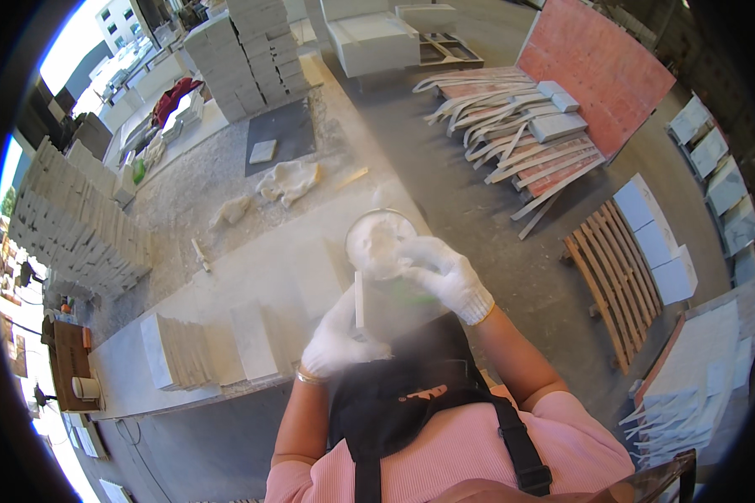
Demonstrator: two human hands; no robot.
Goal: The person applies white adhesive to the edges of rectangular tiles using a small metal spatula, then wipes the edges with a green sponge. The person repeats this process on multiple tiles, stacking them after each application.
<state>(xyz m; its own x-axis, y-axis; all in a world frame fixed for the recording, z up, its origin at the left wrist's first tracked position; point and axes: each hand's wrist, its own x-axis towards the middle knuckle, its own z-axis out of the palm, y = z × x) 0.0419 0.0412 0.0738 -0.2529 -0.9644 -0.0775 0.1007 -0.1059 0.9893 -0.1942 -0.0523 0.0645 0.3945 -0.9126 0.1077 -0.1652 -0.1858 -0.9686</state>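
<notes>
My left hand [334,342], in a white glove, grips a thin pale stone tile [359,299] that stands edge-on to me. My right hand [446,281], gloved as well, has its fingers curled together at the near rim of a round bowl [381,225] of white powder. What those fingers hold, if anything, is hidden by the glove and dust. A haze of white dust hangs between the hands, with a blurred green patch [411,293] under the right one. Left of my hands, a stack of tiles [176,352] and a shorter stack [258,342] rest on the workbench [126,369].
Tall stone stacks [80,222] stand at the left and far side [247,59]. A crumpled white cloth [289,183] and a single tile [262,151] lie farther along the bench. On the floor to the right are stone strips [512,126] and a wooden pallet [617,281].
</notes>
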